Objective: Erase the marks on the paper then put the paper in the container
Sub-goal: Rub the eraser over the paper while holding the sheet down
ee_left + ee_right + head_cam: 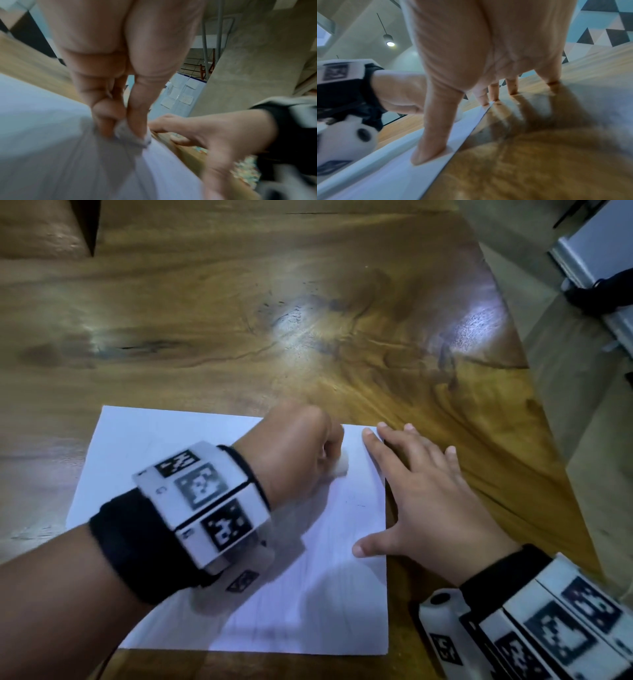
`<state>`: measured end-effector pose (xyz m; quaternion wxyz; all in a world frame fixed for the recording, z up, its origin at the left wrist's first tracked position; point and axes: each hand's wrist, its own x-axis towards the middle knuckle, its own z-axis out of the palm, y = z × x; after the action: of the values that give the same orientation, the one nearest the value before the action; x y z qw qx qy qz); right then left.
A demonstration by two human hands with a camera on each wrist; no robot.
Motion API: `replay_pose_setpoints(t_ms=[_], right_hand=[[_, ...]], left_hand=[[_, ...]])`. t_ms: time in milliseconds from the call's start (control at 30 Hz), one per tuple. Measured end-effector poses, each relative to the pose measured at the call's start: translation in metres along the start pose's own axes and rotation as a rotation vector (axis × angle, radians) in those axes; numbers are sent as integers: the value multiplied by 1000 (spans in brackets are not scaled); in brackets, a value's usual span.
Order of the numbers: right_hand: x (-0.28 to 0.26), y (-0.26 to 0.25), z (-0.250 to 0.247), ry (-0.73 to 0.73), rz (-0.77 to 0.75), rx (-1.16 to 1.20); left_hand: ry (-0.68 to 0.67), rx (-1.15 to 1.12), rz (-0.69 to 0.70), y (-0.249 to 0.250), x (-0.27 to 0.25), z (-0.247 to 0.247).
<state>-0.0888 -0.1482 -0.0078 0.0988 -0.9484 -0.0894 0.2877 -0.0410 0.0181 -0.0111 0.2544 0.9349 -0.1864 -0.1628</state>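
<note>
Fingers of the left hand curl around a small white eraser, pinching it and pressing its tip onto the paper near the sheet's far right corner. Beside it, the right hand lies spread flat across the right edge, thumb and forefinger on the sheet, other fingers on the wooden tabletop. Its long axis runs away from the person, skewed slightly to the left.

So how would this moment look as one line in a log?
stage: erasing | left hand: grips eraser on paper | right hand: flat, holds paper's right edge | container: not in view
</note>
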Motion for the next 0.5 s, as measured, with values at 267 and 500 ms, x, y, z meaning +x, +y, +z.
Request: replay_pose_setpoints(t_ms=[267,500], right_hand=[[-1,0,0,-2,-1,4],[0,0,0,-4,1,-16]], left_hand=[[44,14,-83,2,8,-6],[-101,-81,-77,1,-30,4]])
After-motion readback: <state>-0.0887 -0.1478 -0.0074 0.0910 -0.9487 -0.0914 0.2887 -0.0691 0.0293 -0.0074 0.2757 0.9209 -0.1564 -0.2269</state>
